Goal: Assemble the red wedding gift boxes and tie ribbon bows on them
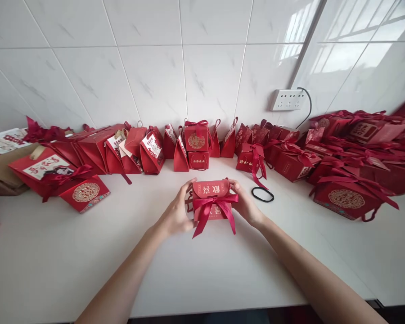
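Note:
A small red gift box (212, 193) with gold characters and a tied red ribbon bow (213, 208) sits at the middle of the white counter (87, 252). My left hand (177, 211) grips its left side, fingers curled over the top edge. My right hand (245, 202) holds its right side the same way. Both hands are closed on the box.
Many red gift boxes and bags line the tiled wall, including a stacked pair (196, 144) straight ahead and a large pile (354, 148) at the right. A black hair tie (262, 194) lies just right of my right hand. A wall socket (286, 99) hangs above.

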The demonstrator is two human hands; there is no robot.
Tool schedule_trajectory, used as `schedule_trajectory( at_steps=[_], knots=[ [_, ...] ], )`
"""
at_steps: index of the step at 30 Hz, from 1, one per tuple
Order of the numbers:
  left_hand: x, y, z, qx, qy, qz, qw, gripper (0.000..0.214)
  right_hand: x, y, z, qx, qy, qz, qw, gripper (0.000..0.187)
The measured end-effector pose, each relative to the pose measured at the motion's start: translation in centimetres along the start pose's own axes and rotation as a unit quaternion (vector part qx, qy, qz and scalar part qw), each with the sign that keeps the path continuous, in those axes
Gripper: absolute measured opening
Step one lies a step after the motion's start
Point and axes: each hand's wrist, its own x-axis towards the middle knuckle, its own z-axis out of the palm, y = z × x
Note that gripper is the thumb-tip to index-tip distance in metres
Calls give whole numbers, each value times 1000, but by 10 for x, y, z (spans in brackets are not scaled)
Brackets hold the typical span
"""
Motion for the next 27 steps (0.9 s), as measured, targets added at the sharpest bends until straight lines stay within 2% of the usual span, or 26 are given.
schedule_trajectory(
  at_steps=[5, 10, 12, 14, 16, 18, 20, 22, 27],
  knots=[
    [0, -3, -2, 26, -15, -13, 999, 98, -3, -1, 0, -15, -29, 5, 999, 48],
    [0, -7, -2, 70, 15, -14, 997, 96, -4, -6, -1, -31, -23, 8, 999, 48],
    [0, -6, -1, 78, 31, -5, 996, 94, -5, -7, 0, -56, 11, 5, 998, 46],
    [1, -4, -1, 76, 39, 4, 996, 92, -6, -9, 2, -128, 74, -4, 989, 46],
    [2, -3, 0, 74, 44, 9, 996, 90, -7, -11, 4, -235, 141, -32, 961, 48],
    [2, -3, 0, 82, 46, 10, 996, 90, -9, -14, 6, -316, 174, -78, 929, 52],
    [2, -5, 0, 103, 47, 10, 994, 91, -12, -16, 8, -329, 157, -117, 924, 57],
    [2, -7, 1, 128, 49, 10, 991, 91, -15, -18, 10, -307, 114, -127, 936, 60],
    [1, -10, 1, 125, 52, 15, 991, 89, -16, -17, 14, -200, 64, -80, 974, 52]
  ],
)
